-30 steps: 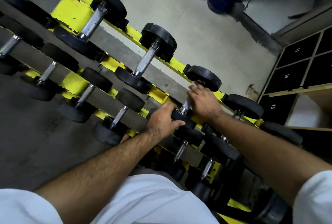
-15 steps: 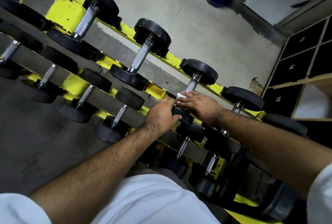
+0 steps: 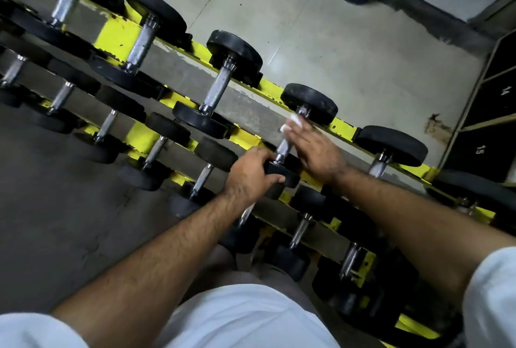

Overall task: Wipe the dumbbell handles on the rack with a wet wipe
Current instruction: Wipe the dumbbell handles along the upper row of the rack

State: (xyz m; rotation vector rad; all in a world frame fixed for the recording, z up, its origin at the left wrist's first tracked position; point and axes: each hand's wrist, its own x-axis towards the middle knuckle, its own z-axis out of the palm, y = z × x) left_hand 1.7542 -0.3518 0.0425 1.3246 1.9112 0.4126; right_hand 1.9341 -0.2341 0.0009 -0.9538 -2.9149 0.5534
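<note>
**On the rack's top tier: wipe at the handle's far end**

On the rack, the left hand grips a dumbbell's near head. Its handle runs from 7 to 1 o'clock. The right hand lies along it, fingers nearly straight, pressing the wipe at their tips.

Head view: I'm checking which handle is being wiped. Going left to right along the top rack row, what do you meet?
Bare dumbbell → bare dumbbell → dumbbell steadied by left hand, right hand pressing wet wipe → dumbbell.
</note>
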